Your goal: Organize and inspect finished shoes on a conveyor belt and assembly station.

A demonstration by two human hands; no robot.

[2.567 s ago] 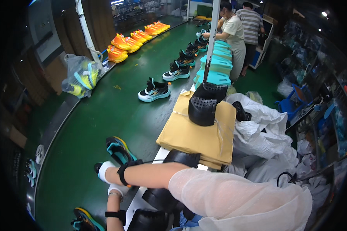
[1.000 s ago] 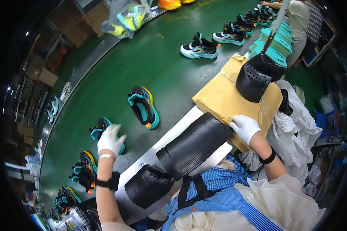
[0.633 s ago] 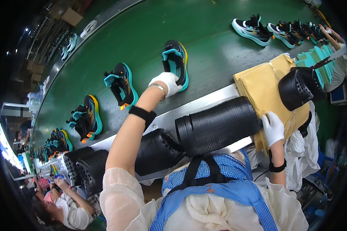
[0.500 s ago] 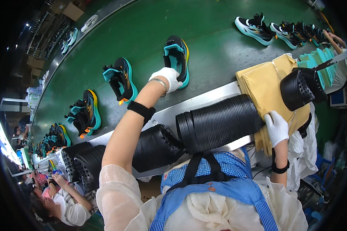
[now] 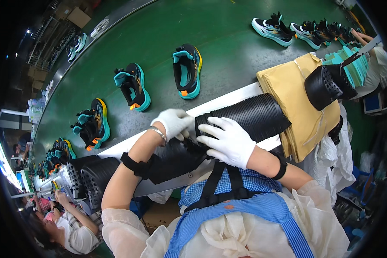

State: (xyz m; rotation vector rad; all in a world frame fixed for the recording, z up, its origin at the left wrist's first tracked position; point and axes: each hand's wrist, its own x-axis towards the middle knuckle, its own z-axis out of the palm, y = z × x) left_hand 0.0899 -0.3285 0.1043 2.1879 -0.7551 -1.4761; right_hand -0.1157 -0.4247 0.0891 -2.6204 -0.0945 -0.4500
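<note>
My right hand, in a white glove, lies with fingers spread across the left end of a long stack of nested black curved plastic pieces. Just left of it is my left hand, also gloved, its fingers curled down beside a second set of black pieces with a perforated end. Whatever those fingers grip is hidden. Beyond my hands, a black and turquoise sneaker stands on the green surface, with another sneaker to its left.
A pile of tan paper sheets lies to the right, with black perforated pieces on it and turquoise sheets beyond. More sneakers line the green worktop. A co-worker sits at lower left.
My left hand has left the sneaker and come back toward the black pieces. The right hand has moved left from the paper onto the stack. The view has shifted slightly.
</note>
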